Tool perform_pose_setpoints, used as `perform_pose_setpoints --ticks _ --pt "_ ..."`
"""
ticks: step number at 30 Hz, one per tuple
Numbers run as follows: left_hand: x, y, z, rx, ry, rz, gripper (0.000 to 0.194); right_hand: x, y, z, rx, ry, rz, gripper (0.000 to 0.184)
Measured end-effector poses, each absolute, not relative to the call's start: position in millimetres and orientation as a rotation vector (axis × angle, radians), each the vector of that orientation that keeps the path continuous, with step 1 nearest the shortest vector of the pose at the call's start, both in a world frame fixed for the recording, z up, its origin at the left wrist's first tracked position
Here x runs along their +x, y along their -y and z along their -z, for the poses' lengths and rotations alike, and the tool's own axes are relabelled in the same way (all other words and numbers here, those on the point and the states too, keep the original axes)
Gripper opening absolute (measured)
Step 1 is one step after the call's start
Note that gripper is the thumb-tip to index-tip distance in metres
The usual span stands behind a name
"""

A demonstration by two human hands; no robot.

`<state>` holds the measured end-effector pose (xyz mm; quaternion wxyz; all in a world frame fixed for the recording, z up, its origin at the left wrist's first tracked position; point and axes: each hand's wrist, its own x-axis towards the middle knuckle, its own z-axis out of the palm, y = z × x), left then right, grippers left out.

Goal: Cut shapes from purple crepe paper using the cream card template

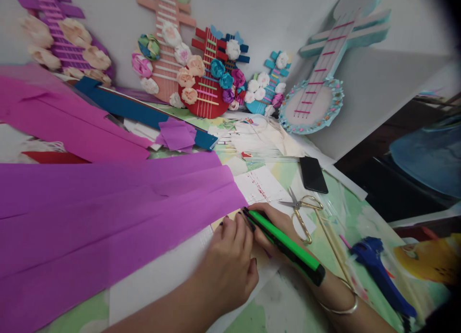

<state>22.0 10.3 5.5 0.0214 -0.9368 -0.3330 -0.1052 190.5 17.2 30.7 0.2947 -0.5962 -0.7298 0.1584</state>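
Observation:
My right hand (273, 227) is closed round a long green utility knife (284, 239) with black ends. The knife slants across the hand, its black tip close to the fingertips of my other hand. Palm down, my left hand (230, 256) rests its fingers on a small pale yellow piece (217, 223), with the thumb apart from them. That piece lies over a white sheet (154, 275), partly hidden by both hands. A wide purple paper (126, 213) spreads from the left up to the fingers.
Gold-handled scissors (296, 206) and a black phone (314, 174) lie beyond my right hand. A blue glue gun (382, 275) and a yellow object (428, 258) are at the right. Flower-trimmed paper instruments, including a red one (203, 95), lean on the wall. Pink paper (72, 117) lies left.

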Motion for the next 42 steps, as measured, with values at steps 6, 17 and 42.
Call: perform_pose_setpoints --ticks 6,17,42 --pt "22.3 -9.9 -7.1 -2.917 1.041 0.320 0.060 188.9 -17.4 -33.4 -1.586 1.963 -0.426 0.026" --pt "22.4 -10.2 -7.5 -2.935 1.065 0.307 0.061 192.2 -15.8 -28.7 -1.532 1.965 -0.409 0.028" --pt "23.7 -11.7 -5.2 -2.896 1.034 0.390 0.062 190.7 -13.9 -31.0 -1.564 1.916 -0.399 0.028"
